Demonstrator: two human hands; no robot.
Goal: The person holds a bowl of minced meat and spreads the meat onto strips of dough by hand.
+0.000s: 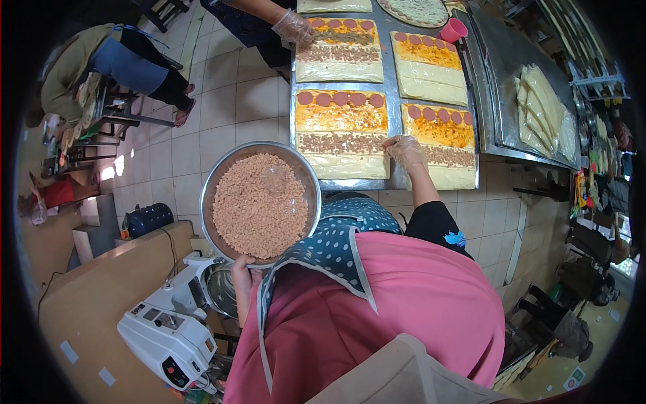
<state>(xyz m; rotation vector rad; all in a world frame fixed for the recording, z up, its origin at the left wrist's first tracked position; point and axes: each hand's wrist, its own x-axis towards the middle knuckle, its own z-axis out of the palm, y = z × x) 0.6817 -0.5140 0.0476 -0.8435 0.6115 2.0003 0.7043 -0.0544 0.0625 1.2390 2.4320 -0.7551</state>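
My left hand (246, 275) grips the near rim of a wide steel bowl (206, 202), held at my left side. Light brown crumbled filling (257, 212) covers the bowl's inside, and a piece of clear plastic rests on it. My right hand (406, 151), in a clear plastic glove, reaches over the metal table. Its bent fingertips meet the right end of a strip of brown crumbles (343, 143) on the near left dough sheet (343, 166). Whether they pinch any crumbles is hidden. Sausage slices and orange sauce lie on that sheet's far part.
Another person's gloved hand (293, 28) works over the far left dough sheet (339, 73). Two more topped sheets lie at right, near a pink cup (453, 30). Plastic-wrapped dough sheets (540, 111) lie on the side table. A white mixer (166, 343) stands at lower left.
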